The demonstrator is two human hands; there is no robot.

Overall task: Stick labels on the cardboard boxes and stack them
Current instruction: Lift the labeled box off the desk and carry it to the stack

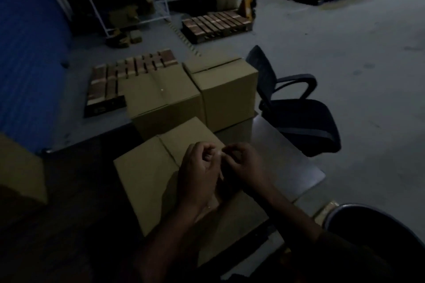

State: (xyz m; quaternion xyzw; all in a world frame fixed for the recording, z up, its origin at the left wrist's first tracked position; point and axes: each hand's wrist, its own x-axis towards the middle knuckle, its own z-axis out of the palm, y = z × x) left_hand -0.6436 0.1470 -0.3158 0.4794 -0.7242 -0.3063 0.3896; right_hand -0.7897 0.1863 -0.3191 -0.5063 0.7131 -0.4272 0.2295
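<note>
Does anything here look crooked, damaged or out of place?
Mostly tidy. One oddity: the rear right box has a top flap lifted slightly, unlike the flat-topped box beside it. The scene is too dim to judge more.

Dim light hides what the left hand (199,174) and right hand (242,163) pinch; the cardboard box (21,167) at left is cut off

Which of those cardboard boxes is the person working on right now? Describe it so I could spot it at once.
Start at the black office chair, then look toward the camera to the dark table. The box in hand lies on it, nearest the viewer. Unlike the two stacked boxes beyond, both hands, left hand and right hand, meet above its top.
</note>
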